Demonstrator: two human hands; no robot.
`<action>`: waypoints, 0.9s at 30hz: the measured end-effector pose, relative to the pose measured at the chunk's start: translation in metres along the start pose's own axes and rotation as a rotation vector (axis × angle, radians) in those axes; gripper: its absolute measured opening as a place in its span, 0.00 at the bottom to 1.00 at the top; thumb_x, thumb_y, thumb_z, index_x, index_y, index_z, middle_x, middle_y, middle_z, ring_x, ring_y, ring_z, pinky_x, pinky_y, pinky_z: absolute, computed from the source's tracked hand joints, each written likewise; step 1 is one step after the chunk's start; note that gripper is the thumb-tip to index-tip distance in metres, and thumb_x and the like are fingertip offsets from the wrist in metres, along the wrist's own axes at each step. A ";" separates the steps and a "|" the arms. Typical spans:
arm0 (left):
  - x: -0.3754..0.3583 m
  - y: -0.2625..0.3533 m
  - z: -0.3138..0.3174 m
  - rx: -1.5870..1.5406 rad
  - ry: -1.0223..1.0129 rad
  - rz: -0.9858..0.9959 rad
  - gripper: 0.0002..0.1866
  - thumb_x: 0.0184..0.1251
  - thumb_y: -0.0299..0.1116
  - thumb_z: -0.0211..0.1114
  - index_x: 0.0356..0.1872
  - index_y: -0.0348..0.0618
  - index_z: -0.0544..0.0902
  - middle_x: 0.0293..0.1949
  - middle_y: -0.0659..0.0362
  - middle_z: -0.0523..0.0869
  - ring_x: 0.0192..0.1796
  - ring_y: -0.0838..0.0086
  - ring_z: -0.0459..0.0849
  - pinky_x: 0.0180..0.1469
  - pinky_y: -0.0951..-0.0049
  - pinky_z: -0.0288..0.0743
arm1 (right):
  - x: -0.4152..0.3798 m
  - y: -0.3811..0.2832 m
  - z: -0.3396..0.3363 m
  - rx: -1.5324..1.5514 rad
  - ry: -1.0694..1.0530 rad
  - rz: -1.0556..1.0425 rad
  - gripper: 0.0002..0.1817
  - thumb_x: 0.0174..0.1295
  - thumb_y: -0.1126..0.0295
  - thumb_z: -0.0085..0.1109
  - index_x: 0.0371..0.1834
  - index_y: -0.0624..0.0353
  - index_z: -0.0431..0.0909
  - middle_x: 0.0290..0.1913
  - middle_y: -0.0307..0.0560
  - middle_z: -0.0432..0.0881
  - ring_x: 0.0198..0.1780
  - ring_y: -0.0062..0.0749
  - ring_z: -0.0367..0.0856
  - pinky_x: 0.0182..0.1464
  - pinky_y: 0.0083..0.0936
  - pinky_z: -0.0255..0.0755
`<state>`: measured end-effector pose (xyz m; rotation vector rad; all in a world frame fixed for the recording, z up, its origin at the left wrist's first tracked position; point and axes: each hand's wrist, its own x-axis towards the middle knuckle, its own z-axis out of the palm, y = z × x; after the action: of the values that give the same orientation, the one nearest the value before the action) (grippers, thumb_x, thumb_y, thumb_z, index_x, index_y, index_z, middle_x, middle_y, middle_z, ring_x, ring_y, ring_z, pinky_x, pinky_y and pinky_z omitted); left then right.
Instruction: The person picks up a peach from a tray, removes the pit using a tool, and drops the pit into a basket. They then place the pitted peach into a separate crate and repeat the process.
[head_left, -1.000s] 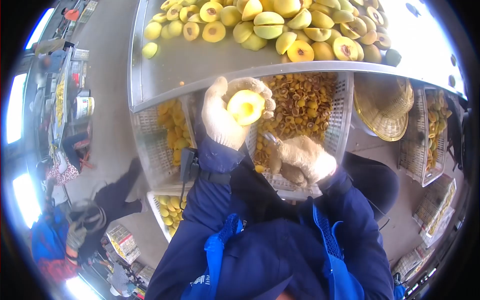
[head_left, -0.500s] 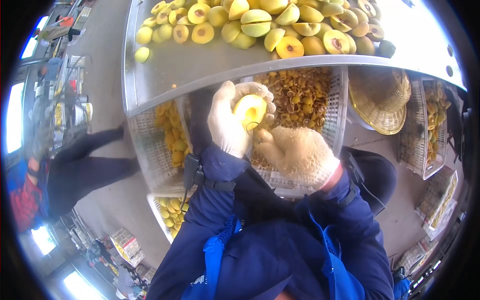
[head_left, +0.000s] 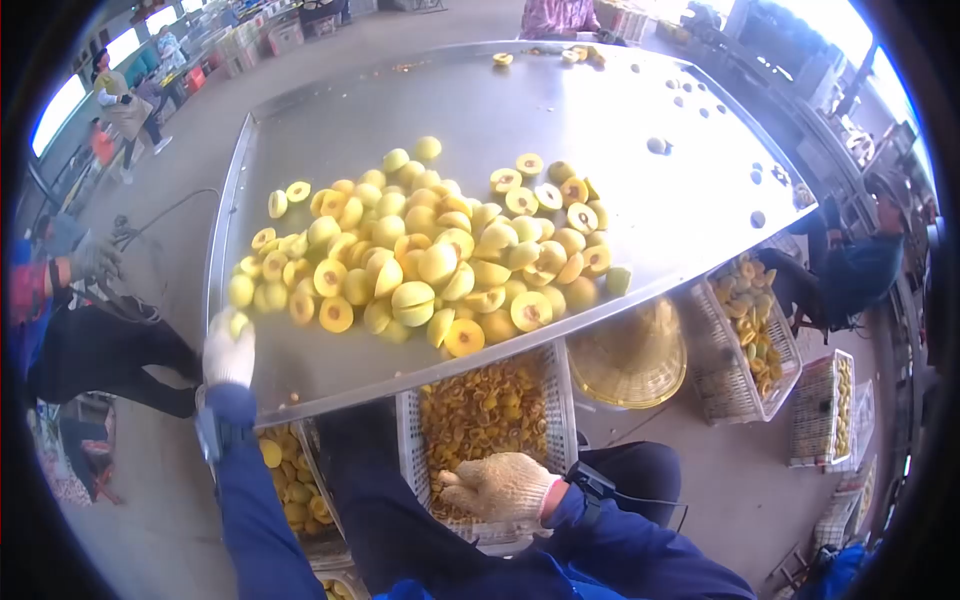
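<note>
A heap of yellow peach halves (head_left: 400, 250), several with brown pits showing, lies on the metal table (head_left: 310, 130). At the table's left edge, my gloved left hand (head_left: 230, 355) has its fingers closed around a peach half (head_left: 238, 323). My gloved right hand (head_left: 505, 487) is curled, low over a white crate (head_left: 562, 400) of pits and scraps (head_left: 480, 410). Whatever its fingers hold, if anything, is hidden.
Below the table's left side stands a crate of peach halves (head_left: 295, 480). A straw hat (head_left: 630, 360) and another fruit crate (head_left: 745, 340) are at the right. One person (head_left: 100, 340) is at the left; another (head_left: 865, 245) sits at the right.
My left hand has moved from above my lap to the table's left edge; the pitted half it held is gone from view. My right hand stays over the scraps crate. The view has tilted up.
</note>
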<state>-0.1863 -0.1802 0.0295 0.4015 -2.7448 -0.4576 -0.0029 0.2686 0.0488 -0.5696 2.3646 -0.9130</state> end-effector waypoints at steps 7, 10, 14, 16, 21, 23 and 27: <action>0.006 -0.010 0.049 0.137 -0.048 0.011 0.21 0.65 0.33 0.76 0.59 0.45 0.87 0.60 0.45 0.86 0.64 0.47 0.86 0.69 0.54 0.80 | 0.010 0.003 0.007 0.031 -0.057 0.083 0.29 0.83 0.41 0.53 0.44 0.58 0.87 0.37 0.64 0.91 0.43 0.67 0.90 0.49 0.58 0.81; -0.036 0.035 0.021 0.058 -0.194 -0.076 0.19 0.65 0.31 0.75 0.58 0.45 0.87 0.61 0.47 0.87 0.58 0.48 0.90 0.59 0.54 0.84 | 0.011 0.002 0.008 0.036 -0.108 0.093 0.29 0.82 0.41 0.54 0.45 0.59 0.87 0.40 0.65 0.91 0.46 0.68 0.89 0.52 0.58 0.81; -0.065 0.055 0.015 -0.183 -0.258 -0.227 0.19 0.71 0.33 0.67 0.61 0.46 0.87 0.55 0.48 0.91 0.39 0.54 0.95 0.35 0.62 0.89 | 0.005 -0.004 0.011 0.056 -0.054 0.021 0.29 0.82 0.41 0.54 0.47 0.60 0.87 0.40 0.65 0.91 0.46 0.68 0.89 0.51 0.58 0.81; -0.071 0.035 0.031 -0.513 -0.218 -0.298 0.17 0.73 0.35 0.64 0.59 0.43 0.88 0.48 0.49 0.92 0.36 0.57 0.94 0.34 0.65 0.87 | -0.002 -0.007 0.011 0.080 -0.005 -0.017 0.29 0.82 0.42 0.54 0.47 0.60 0.88 0.39 0.66 0.90 0.45 0.69 0.89 0.51 0.58 0.81; -0.118 0.088 -0.007 -1.607 -0.361 -0.550 0.19 0.80 0.45 0.59 0.52 0.39 0.87 0.36 0.52 0.91 0.31 0.67 0.89 0.30 0.71 0.81 | -0.012 -0.003 0.008 0.103 0.109 0.032 0.28 0.82 0.43 0.56 0.41 0.59 0.87 0.37 0.64 0.89 0.45 0.67 0.89 0.48 0.57 0.81; -0.149 0.132 -0.014 -1.694 -0.317 -0.642 0.25 0.83 0.55 0.58 0.52 0.42 0.85 0.33 0.50 0.89 0.24 0.72 0.81 0.24 0.79 0.67 | -0.016 -0.006 0.005 0.159 0.135 0.042 0.28 0.82 0.42 0.57 0.40 0.58 0.86 0.36 0.63 0.89 0.45 0.67 0.89 0.47 0.56 0.80; -0.209 0.162 -0.007 -1.686 -0.559 -0.442 0.25 0.73 0.45 0.72 0.62 0.39 0.83 0.43 0.49 0.91 0.31 0.70 0.87 0.29 0.78 0.74 | -0.017 -0.007 0.004 0.348 0.196 0.017 0.27 0.82 0.43 0.58 0.43 0.59 0.87 0.34 0.61 0.88 0.41 0.63 0.88 0.45 0.50 0.81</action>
<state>-0.0300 0.0327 0.0372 0.3645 -1.5774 -2.8332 0.0141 0.2715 0.0566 -0.3327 2.2958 -1.3890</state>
